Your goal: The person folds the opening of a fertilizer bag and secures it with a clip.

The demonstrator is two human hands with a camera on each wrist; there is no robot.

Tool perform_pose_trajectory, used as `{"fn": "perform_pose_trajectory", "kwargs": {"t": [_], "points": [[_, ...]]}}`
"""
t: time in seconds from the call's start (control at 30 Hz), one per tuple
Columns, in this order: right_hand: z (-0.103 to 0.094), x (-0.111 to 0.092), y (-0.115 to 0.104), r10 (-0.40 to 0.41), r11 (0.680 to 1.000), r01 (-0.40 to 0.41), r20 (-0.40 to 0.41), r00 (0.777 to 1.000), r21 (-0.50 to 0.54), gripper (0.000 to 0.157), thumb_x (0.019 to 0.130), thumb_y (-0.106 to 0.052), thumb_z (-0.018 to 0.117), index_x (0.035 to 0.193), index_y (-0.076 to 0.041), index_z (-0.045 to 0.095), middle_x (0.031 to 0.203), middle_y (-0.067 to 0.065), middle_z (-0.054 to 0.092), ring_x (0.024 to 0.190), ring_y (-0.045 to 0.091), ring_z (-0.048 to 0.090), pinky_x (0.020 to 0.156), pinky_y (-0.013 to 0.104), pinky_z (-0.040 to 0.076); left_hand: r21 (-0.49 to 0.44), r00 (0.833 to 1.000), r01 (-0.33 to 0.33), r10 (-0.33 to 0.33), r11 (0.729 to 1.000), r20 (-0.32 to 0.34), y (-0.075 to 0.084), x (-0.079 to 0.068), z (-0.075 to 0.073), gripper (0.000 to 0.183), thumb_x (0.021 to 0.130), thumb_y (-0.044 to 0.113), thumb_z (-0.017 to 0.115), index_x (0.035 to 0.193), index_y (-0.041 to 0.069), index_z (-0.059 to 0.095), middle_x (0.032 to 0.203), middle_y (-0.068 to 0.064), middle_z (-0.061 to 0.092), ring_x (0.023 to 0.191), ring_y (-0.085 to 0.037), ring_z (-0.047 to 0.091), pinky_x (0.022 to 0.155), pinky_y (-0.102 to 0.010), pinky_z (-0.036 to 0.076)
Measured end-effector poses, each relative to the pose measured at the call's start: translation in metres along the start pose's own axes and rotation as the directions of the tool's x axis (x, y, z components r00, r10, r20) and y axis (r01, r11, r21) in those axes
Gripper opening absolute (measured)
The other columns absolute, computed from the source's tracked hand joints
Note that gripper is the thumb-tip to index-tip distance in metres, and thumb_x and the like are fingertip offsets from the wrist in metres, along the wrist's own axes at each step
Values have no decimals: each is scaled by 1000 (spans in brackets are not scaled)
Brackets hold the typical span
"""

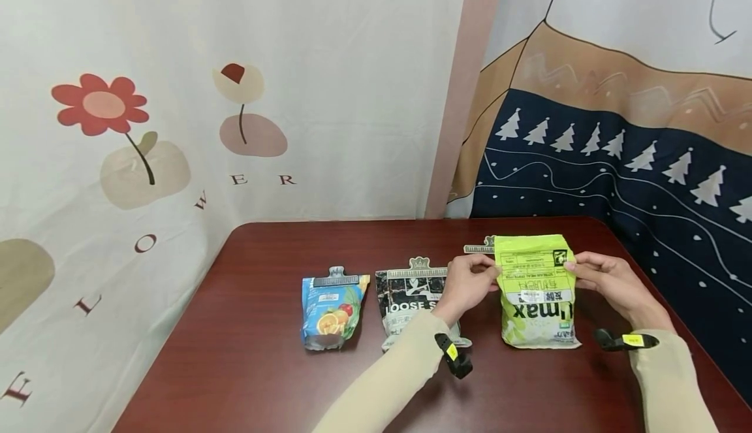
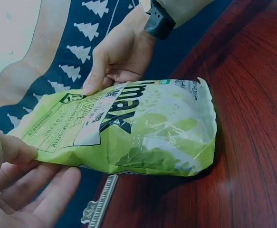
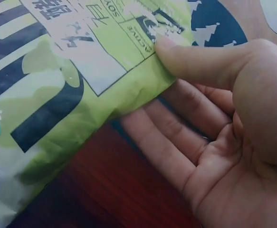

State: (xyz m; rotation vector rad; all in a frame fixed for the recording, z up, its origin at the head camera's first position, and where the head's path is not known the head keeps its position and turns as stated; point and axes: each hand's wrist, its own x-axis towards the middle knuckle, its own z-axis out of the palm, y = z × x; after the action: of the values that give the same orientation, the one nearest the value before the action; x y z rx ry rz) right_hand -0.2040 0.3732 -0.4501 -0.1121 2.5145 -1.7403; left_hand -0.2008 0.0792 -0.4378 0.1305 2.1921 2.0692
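In the head view's lower right, the left hand (image 1: 470, 286) and right hand (image 1: 613, 286) are pinching opposite edges of a lime-green plastic bag (image 1: 537, 283). A silver metal clip (image 1: 478, 249) is showing beside it; 2 clipped plastic pouches, a blue pouch (image 1: 330, 305) and a black-and-white pouch (image 1: 408, 296), are standing lower centre.

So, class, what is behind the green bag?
In the head view, part of a clip shows past the left edge of the green bag, on the table; the bag hides the rest and anything else behind it.
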Motion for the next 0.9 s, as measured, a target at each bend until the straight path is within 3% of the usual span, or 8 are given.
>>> {"fn": "perform_pose_trajectory", "kwargs": {"t": [0.23,0.47,0.6,0.9], "points": [[-1,-6,-3,-110,992,110,6,994,54,15,102,-10,64,111,-8,75,97,-12,79,84,11,76,78,20,58,62,991,-130,128,990,34,-1,-5,-6,8,96,14,72,95,16,80,90,5,75,78,-10,75,70,-23,61],[-3,-10,-6,-208,967,203,16,978,152,18,99,1,62,111,-3,75,99,-8,79,86,5,74,78,18,57,122,955,-296,294,947,33,-6,-10,-10,10,96,21,73,100,18,81,94,2,79,79,6,70,76,-16,57],[-3,-12,-7,-242,957,237,14,970,166,19,98,6,61,109,0,75,97,-7,79,85,6,72,78,18,56,98,934,-358,357,929,25,-10,-13,-9,11,96,19,73,100,14,81,95,-3,80,80,7,70,75,-16,57],[-1,-13,-6,-308,925,301,-8,951,230,25,94,16,58,104,1,76,96,-6,79,87,5,70,78,18,54,76,903,-429,430,900,-1,-20,-15,-6,11,97,19,72,101,12,81,94,-6,80,80,-1,75,72,-18,59]]}}
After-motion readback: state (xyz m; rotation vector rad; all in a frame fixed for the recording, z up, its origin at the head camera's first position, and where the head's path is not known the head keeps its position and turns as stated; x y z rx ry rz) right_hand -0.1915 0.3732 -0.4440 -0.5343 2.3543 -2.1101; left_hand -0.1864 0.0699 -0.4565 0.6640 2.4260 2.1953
